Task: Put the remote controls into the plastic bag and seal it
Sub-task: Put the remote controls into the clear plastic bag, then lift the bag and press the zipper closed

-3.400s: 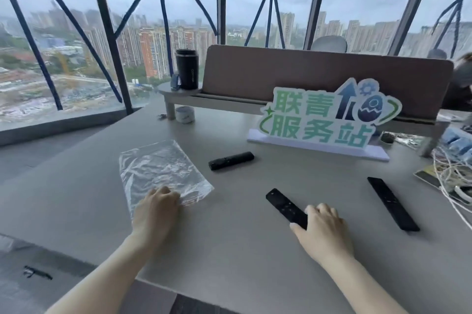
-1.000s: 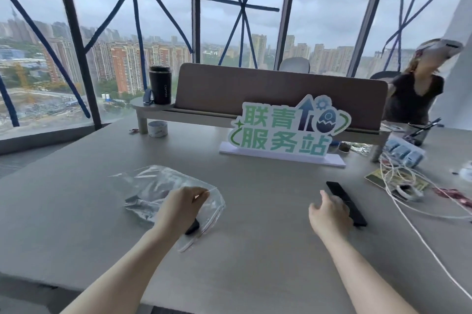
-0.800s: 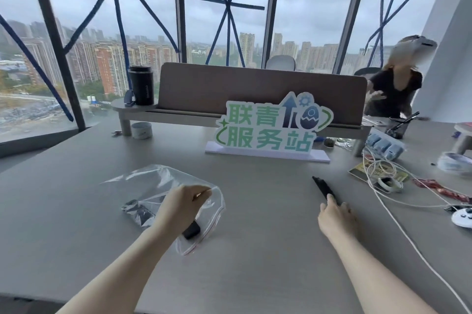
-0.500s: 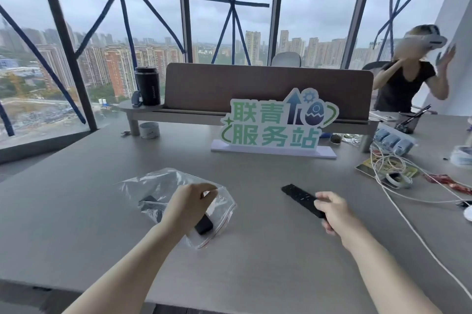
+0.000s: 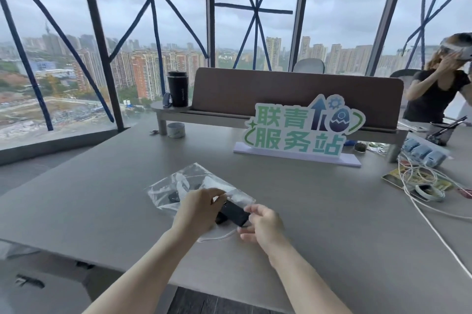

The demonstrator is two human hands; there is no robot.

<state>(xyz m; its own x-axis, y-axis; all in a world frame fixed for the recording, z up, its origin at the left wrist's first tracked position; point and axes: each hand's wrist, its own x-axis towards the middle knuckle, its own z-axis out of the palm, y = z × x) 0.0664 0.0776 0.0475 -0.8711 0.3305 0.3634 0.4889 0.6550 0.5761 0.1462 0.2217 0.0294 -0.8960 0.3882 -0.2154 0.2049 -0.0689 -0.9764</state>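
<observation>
Head view: clear, crinkly plastic bag [image 5: 194, 186] lies flat on the matte grey surface [image 5: 102, 198] w/ its mouth toward the person. Left hand [image 5: 198, 209] pinches the bag's upper lip, fingers closed on the film. Right hand [image 5: 263, 224] grips a slim black rectangular remote [image 5: 235, 213] by its near end, far end at the bag opening, partly hidden by the left hand. Another dark remote [image 5: 175, 196] shows thru the film inside. Behind: green-lettered sign [image 5: 301, 130], black cylindrical tumbler [image 5: 178, 88].
</observation>
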